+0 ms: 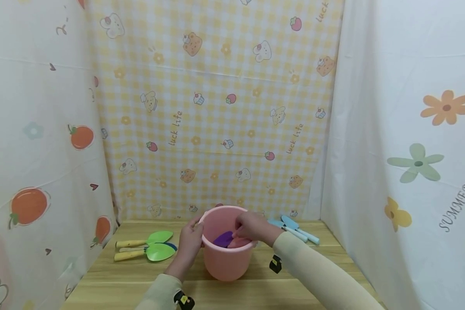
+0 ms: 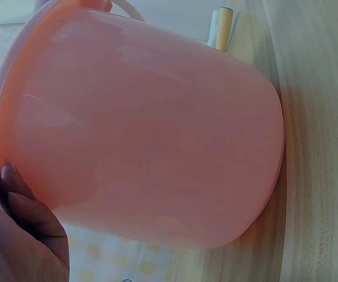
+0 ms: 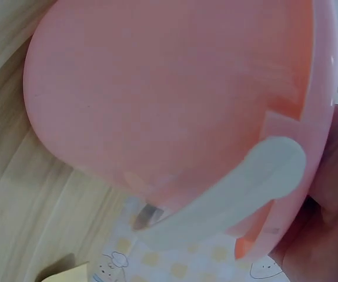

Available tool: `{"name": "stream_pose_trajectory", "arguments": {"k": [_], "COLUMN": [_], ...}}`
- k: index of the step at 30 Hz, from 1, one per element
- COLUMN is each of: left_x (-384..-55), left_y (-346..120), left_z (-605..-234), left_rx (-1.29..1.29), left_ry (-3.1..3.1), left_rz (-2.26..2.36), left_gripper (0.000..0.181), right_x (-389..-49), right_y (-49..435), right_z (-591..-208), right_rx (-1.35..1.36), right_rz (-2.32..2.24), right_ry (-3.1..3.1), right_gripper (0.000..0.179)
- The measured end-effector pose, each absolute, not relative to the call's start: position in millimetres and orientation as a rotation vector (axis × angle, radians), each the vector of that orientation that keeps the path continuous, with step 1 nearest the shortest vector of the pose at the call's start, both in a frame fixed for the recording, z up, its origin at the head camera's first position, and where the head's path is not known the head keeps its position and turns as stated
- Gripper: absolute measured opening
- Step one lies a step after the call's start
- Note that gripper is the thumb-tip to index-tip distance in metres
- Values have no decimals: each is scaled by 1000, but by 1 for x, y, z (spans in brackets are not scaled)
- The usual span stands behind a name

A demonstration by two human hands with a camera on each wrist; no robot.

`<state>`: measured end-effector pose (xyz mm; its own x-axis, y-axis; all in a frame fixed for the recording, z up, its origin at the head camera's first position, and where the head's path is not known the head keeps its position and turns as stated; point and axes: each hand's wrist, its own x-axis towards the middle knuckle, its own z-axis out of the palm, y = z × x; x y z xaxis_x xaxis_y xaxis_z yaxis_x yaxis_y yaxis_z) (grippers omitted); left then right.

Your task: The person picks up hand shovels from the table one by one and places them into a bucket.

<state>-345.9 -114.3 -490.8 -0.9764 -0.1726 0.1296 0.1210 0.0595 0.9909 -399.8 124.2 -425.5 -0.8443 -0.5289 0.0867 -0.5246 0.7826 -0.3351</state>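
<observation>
A pink bucket [image 1: 227,265] stands upright on the wooden table. My left hand [image 1: 190,242] grips its rim on the left, the fingers bent against the outer wall in the left wrist view [image 2: 30,226]. Over the right side of the rim, my right hand [image 1: 253,226] reaches into the bucket with its fingers bent downward. Inside lie a purple blade-like piece [image 1: 222,239] and a reddish-pink piece [image 1: 239,243], close to the right fingertips. Whether those fingers hold either piece cannot be made out. The bucket's white handle [image 3: 233,188] hangs along its outer side.
Left of the bucket lie green-bladed hand trowels [image 1: 160,252] with yellow handles, a dark blue blade [image 1: 172,246] partly under them. Light blue hand tools [image 1: 290,222] lie behind on the right. Patterned cloth [image 1: 217,116] hangs behind and on both sides of the table [image 1: 263,297].
</observation>
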Motion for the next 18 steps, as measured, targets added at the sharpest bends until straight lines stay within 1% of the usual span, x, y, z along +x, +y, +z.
{"name": "stream_pose_trajectory", "arguments": {"k": [4, 11, 18], "left_x": [-345, -343, -343], "left_y": [-114, -113, -113], "left_z": [-489, -487, -488], "left_rx": [61, 67, 77], "left_ry": [-2121, -2136, -2135], "left_rz": [-2017, -2015, -2010], "left_gripper": [51, 51, 51], "right_x": [-400, -400, -402], "right_y": [122, 118, 117], "right_z": [-426, -426, -427], "right_rx": [-856, -790, -790], "right_rz": [-552, -632, -648], "right_ry": [2936, 2874, 2865], "right_gripper": [20, 17, 17]}}
